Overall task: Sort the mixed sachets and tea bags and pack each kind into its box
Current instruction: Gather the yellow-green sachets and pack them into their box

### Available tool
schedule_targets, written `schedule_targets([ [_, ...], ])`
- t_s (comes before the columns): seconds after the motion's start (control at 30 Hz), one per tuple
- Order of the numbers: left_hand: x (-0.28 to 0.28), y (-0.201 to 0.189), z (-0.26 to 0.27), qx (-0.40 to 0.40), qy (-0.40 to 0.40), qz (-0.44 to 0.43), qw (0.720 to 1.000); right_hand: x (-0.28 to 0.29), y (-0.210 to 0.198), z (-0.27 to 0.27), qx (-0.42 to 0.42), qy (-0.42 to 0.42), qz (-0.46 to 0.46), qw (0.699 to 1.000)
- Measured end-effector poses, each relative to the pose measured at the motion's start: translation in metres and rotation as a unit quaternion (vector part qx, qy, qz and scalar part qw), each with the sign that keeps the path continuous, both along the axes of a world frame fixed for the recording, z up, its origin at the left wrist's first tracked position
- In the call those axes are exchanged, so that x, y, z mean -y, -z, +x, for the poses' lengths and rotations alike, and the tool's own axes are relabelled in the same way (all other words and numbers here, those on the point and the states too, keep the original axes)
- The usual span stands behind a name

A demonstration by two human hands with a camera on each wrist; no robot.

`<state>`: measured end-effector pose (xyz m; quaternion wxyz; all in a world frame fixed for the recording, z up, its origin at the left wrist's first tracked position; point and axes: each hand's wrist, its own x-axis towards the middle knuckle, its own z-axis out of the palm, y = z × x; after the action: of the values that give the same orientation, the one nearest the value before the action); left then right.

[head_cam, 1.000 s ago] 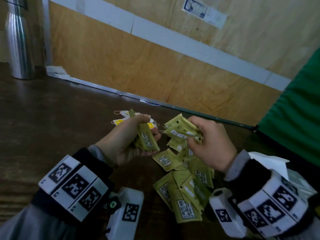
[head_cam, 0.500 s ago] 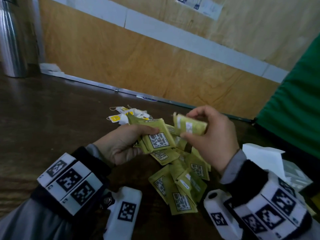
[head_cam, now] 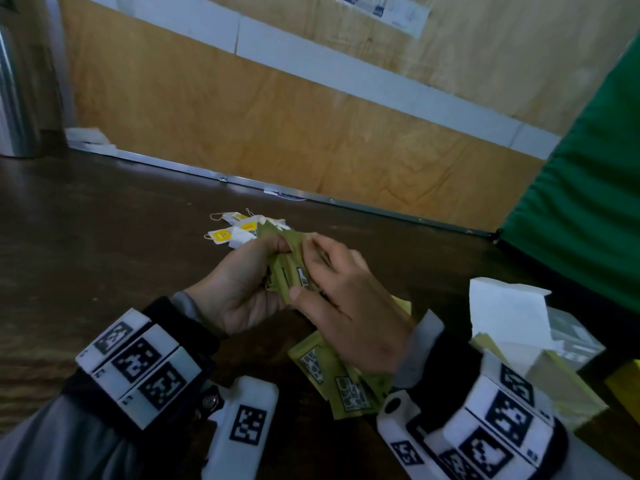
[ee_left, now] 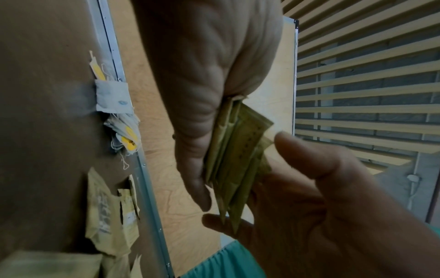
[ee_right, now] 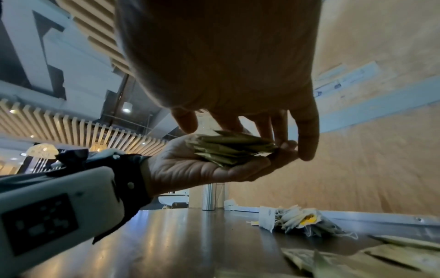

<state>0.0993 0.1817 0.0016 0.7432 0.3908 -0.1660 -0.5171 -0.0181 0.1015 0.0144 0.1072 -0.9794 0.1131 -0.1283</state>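
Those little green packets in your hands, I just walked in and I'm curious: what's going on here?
A person is sorting. The left hand holds a stack of green sachets, and the right hand presses against that stack from the other side. More green sachets lie loose on the dark table, with white tea bags bunched farther back. An open white box stands at the right.

**Layout Around the Hands**

Held between left hand (head_cam: 242,289) and right hand (head_cam: 349,306): a stack of sachets (head_cam: 289,268). Beyond the left fingertips, tea bags (head_cam: 239,230) on the table (head_cam: 104,254). Under the right wrist, loose sachets (head_cam: 332,375). Right of it, an open box (head_cam: 509,323).
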Motion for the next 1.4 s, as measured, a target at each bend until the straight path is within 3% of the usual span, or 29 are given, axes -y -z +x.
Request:
schedule_targets([
  [0.13,-0.006,-0.005,-0.001,0.024,0.059,-0.034,0.997,-0.007,-0.007,-0.008,0.015,0.013,-0.074,0.997],
  [0.4,-0.013,-0.013,-0.015,0.065,0.086,-0.015,0.994,0.01,-0.017,-0.007,0.044,-0.04,0.023,0.998],
  [0.7,-0.017,-0.008,-0.018,0.14,0.114,-0.017,0.983,0.022,-0.003,0.01,0.145,-0.092,0.046,0.984],
  [0.87,-0.013,-0.01,-0.021,0.166,0.074,-0.015,0.983,0.016,0.004,0.012,0.195,-0.076,-0.032,0.977],
  [1.0,-0.014,-0.013,-0.02,0.158,0.041,-0.042,0.986,0.01,0.002,0.015,0.241,-0.11,-0.059,0.963],
  [1.17,-0.013,-0.017,-0.02,0.158,0.058,-0.05,0.984,0.013,0.007,0.016,0.264,-0.11,0.0,0.958],
  [1.3,-0.011,-0.016,-0.019,0.144,0.052,-0.051,0.987,0.012,0.006,0.014,0.262,-0.107,-0.009,0.959],
  [1.4,-0.01,-0.015,-0.02,0.187,0.061,-0.024,0.98,0.007,0.003,0.009,0.261,-0.097,-0.022,0.96],
])
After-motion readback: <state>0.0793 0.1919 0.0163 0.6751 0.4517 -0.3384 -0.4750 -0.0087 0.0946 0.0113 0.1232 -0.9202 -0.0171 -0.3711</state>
